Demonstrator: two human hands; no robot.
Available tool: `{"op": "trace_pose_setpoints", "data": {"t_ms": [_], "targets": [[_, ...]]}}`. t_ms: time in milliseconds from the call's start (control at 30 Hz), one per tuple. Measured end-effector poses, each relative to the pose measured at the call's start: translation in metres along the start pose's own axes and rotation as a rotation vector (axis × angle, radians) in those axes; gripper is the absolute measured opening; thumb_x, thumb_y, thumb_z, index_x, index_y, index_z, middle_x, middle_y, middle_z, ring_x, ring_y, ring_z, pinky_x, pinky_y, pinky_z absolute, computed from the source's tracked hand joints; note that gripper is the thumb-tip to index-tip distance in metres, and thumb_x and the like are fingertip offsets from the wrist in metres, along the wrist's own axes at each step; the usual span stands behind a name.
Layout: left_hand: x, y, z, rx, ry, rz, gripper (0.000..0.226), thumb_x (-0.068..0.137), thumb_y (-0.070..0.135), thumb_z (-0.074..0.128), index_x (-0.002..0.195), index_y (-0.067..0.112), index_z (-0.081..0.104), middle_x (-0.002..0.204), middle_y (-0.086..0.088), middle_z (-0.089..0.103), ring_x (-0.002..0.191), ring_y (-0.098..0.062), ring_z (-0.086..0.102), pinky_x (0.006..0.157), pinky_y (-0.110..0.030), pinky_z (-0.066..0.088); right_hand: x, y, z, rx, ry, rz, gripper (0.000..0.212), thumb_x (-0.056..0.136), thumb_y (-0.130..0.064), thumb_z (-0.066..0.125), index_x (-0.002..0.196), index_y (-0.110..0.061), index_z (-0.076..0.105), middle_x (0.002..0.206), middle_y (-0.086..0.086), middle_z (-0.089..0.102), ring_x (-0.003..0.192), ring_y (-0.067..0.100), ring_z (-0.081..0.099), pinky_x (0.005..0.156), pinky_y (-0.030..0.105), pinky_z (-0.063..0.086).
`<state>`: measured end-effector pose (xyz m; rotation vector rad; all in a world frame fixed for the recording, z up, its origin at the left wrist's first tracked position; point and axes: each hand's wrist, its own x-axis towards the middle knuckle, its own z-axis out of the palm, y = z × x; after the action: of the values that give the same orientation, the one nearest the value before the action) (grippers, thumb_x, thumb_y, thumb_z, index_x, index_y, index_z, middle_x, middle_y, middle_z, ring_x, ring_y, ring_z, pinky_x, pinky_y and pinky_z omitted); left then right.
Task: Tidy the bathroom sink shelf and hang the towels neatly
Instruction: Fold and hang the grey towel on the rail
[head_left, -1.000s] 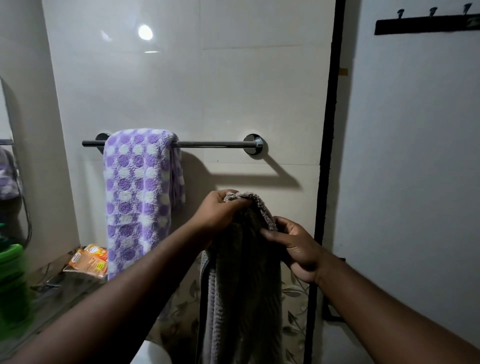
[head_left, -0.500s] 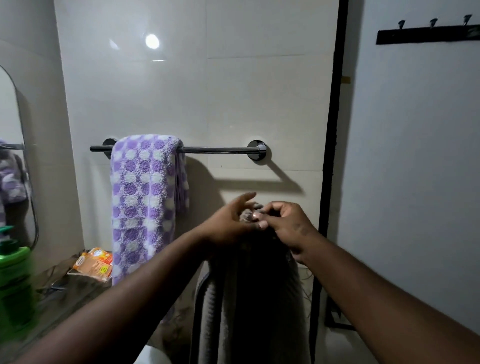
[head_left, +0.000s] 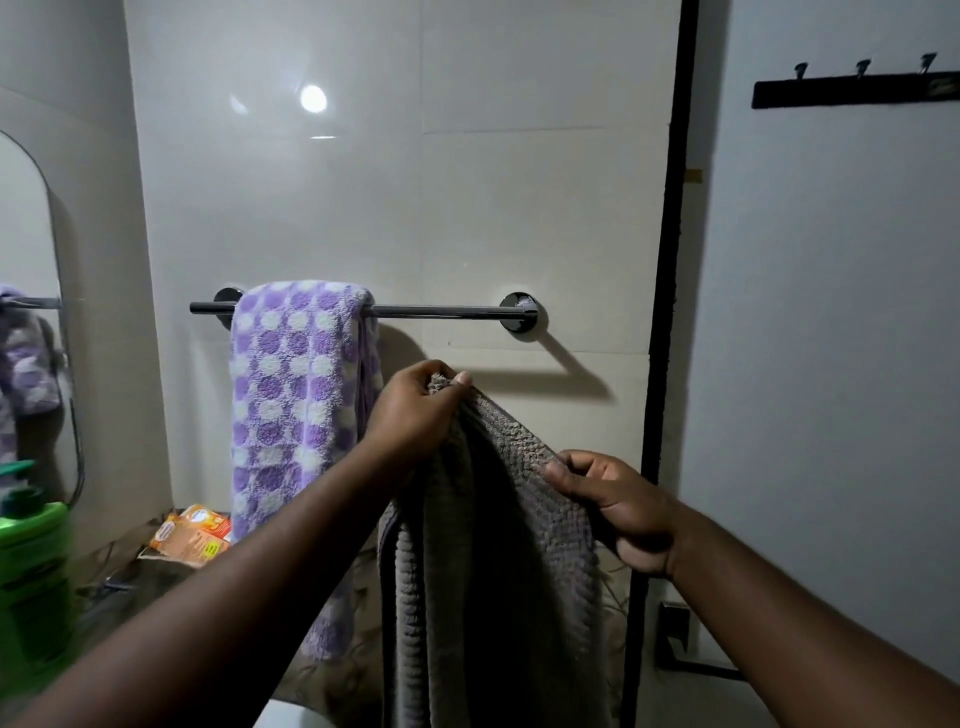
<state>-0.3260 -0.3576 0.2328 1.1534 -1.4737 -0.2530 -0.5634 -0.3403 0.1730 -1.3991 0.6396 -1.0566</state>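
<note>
Pale glossy tiles fill the wall ahead, with a metal towel bar fixed across them and a dark hook rack high up on the plain wall to the right. At the lower left, an orange packet lies on the shelf; it carries printing, but the letters are too small for me to read. Nearer me stands a green container with a darker cap, and I cannot tell what is in it. A purple-and-white dotted towel hangs folded over the left end of the bar and shows again in the mirror at the far left. I hold the grey towel up in front of the wall, below the bar and apart from it, just to the right of the dotted one. My left hand has its fingers curled and pinches the top corner. My right hand, lower and to the right, grips the sloping edge between thumb and bent fingers, and the rest of the cloth hangs straight down between my forearms.
</note>
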Motion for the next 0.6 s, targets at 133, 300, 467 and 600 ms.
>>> {"op": "trace_pose_setpoints", "data": {"t_ms": [133,300,467,600], "targets": [[-0.007,0.004,0.007,0.052,-0.398,0.079,0.028,0.089,0.040,0.073,0.116,0.037,0.070,0.099,0.001,0.076,0.083,-0.008,0.068,0.085,-0.032,0.057,0.010,-0.021,0.009,-0.269,0.261,-0.138,0.008,0.088,-0.014,0.075,0.081,-0.009,0.074,0.085,0.019,0.074,0.076,0.025,0.070,0.075,0.036,0.056],[-0.014,0.010,0.034,-0.012,-0.568,0.152,0.033,0.077,0.036,0.080,0.098,0.012,0.073,0.081,0.001,0.071,0.076,-0.007,0.059,0.074,-0.034,0.052,0.024,-0.043,0.032,-0.215,0.201,-0.077,0.019,0.088,-0.012,0.074,0.078,-0.012,0.058,0.064,0.007,0.062,0.056,0.015,0.059,0.055,0.026,0.052],[0.004,0.000,0.010,-0.047,-0.277,0.041,0.020,0.078,0.039,0.078,0.080,0.019,0.074,0.071,0.004,0.072,0.067,-0.008,0.061,0.073,-0.035,0.054,0.010,-0.034,0.002,-0.165,0.026,0.064,0.022,0.087,-0.029,0.076,0.087,-0.010,0.065,0.085,0.012,0.069,0.075,0.021,0.066,0.072,0.032,0.053],[0.016,-0.012,-0.011,0.123,-0.088,-0.050,0.027,0.076,0.048,0.073,0.090,0.025,0.075,0.080,0.005,0.075,0.076,-0.011,0.067,0.082,-0.036,0.057,0.006,-0.024,-0.012,-0.015,0.149,-0.009,0.016,0.079,-0.022,0.077,0.081,-0.011,0.066,0.081,0.011,0.068,0.074,0.023,0.064,0.073,0.033,0.054]]}}
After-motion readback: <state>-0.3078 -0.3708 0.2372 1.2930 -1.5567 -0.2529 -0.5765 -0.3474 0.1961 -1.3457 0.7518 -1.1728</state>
